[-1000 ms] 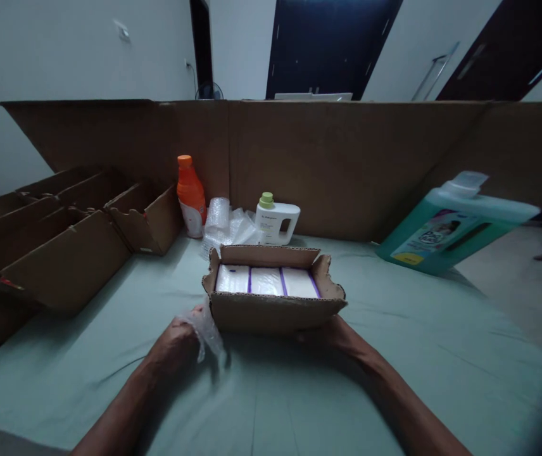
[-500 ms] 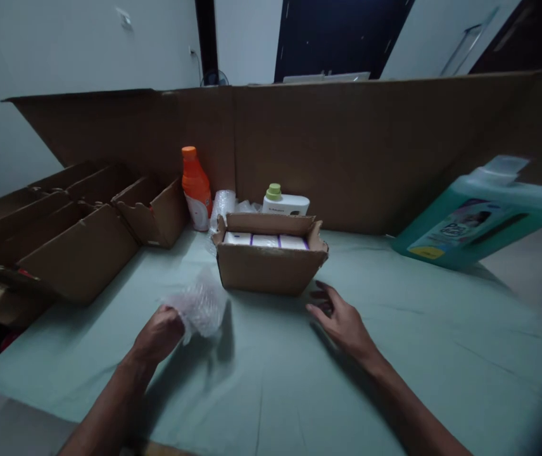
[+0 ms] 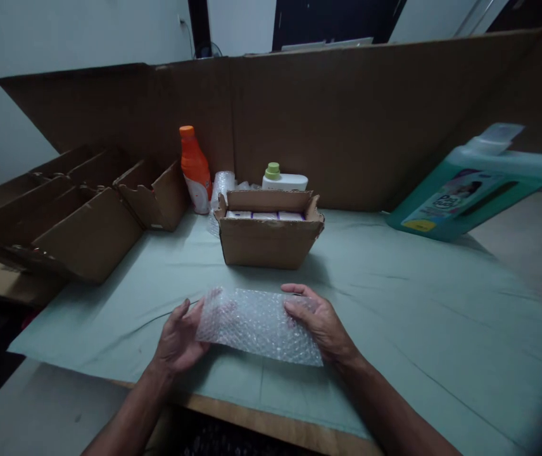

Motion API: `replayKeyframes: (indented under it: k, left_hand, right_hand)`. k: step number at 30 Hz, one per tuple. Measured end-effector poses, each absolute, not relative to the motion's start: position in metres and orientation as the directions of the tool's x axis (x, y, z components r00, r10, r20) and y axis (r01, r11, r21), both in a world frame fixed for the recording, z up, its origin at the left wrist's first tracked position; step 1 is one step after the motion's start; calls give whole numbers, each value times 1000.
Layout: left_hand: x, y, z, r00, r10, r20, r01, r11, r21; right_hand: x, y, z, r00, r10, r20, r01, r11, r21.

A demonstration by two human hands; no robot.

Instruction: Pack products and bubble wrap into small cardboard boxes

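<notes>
A sheet of clear bubble wrap (image 3: 256,326) is spread out flat above the front of the cloth-covered table. My right hand (image 3: 321,323) grips its right end, thumb on top and fingers behind. At the left end is my left hand (image 3: 180,339), its thumb raised off the sheet and its fingers spread behind the clear plastic, touching or just under it. Just beyond the wrap stands a small cardboard box (image 3: 268,244) with several white, purple-edged packs (image 3: 264,216) inside.
An orange bottle (image 3: 195,171), a bubble wrap roll (image 3: 223,187) and a white bottle with a green cap (image 3: 285,182) stand behind the box. Cardboard boxes (image 3: 90,240) fill the left. A tilted jug of green liquid (image 3: 451,196) is at right. A cardboard wall (image 3: 347,126) closes the back.
The bubble wrap, bunched in my left hand before, is now spread between both hands. My right hand has come from beside the box to grip it. The view has tipped downward.
</notes>
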State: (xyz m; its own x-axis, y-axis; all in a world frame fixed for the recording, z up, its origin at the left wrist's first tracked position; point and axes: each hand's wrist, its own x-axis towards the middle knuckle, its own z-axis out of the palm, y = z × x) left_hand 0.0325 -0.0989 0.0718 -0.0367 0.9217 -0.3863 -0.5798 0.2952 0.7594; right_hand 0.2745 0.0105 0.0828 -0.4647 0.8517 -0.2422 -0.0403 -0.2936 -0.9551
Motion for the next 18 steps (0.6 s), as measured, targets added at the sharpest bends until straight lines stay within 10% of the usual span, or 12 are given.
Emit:
replayKeyframes:
  k: [7, 14, 18]
  left_hand:
    - [36, -84, 52, -386, 915, -117, 197, 206, 959]
    - [17, -86, 37, -381, 863, 332, 772, 100, 627]
    - [40, -89, 40, -48, 861, 506, 900, -182, 396]
  right_hand:
    - [280, 31, 81, -502, 863, -59, 290, 104, -951]
    - [310, 48, 50, -460, 837, 295, 701, 547, -457]
    - [292, 29, 48, -596, 701, 391, 659, 705, -262]
